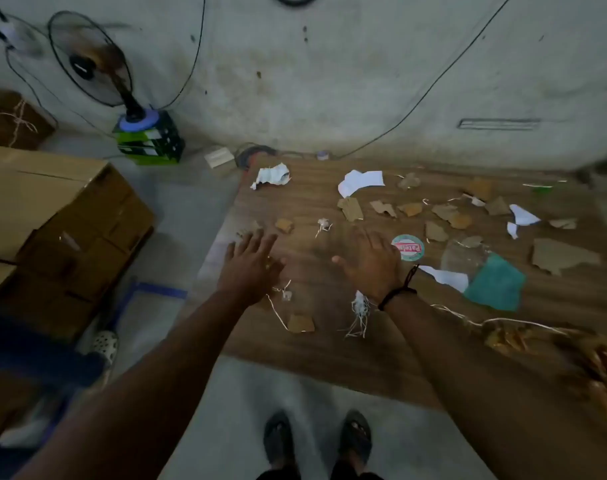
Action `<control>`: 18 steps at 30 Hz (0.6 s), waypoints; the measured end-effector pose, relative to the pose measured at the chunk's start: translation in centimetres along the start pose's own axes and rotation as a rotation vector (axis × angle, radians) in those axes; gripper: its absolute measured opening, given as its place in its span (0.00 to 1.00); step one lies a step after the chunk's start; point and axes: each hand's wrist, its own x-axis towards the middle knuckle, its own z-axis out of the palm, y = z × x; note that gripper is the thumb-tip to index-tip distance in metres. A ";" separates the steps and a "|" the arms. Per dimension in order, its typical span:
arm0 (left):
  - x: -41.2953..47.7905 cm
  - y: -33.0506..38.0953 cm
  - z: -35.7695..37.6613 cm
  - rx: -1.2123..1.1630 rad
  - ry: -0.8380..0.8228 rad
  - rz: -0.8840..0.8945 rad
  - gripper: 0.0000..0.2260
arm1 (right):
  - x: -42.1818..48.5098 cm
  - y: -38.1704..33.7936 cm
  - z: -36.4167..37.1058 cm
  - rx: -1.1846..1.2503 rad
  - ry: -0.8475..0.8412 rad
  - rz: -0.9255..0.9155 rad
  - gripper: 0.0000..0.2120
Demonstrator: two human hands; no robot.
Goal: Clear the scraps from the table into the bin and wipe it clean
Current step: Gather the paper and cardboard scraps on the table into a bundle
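Room: bare concrete wall is backing a wood-grain desk (329,358), with a standing fan (90,60) at ten o'clock and stacked cardboard boxes (52,216) at nine o'clock.

Desk state: scraps are lying all over it, so clearing is judged barely begun; no bin is showing anywhere in view.

Scraps: brown cardboard pieces (350,208) and torn white paper (360,181) are spreading from twelve to two o'clock; a round printed label (408,247) is sitting just beside the right hand at three o'clock of it; frayed string (359,313) is lying under the right wrist at six o'clock.

Cloth: a teal cloth (496,287) is resting at four o'clock of the right hand, near it and apart from the left.

Left hand (251,263): palm is facing down near the desk's left edge, grip spread and holding nothing.

Right hand (369,263): palm is facing down with a dark band on the wrist, grip spread and empty; whether it is touching the wood cannot be told.

Key relation: most scraps are lying beyond and to the right of both hands, so the right hand is the nearer one; a small cardboard bit (284,225) is sitting between the hands at twelve o'clock.

Next move, as a judgement: raking the litter toward six o'clock looks likeliest.
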 end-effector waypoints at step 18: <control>0.3 -5.3 8.4 -0.189 -0.020 0.021 0.27 | -2.1 -7.2 13.1 0.069 -0.106 0.021 0.30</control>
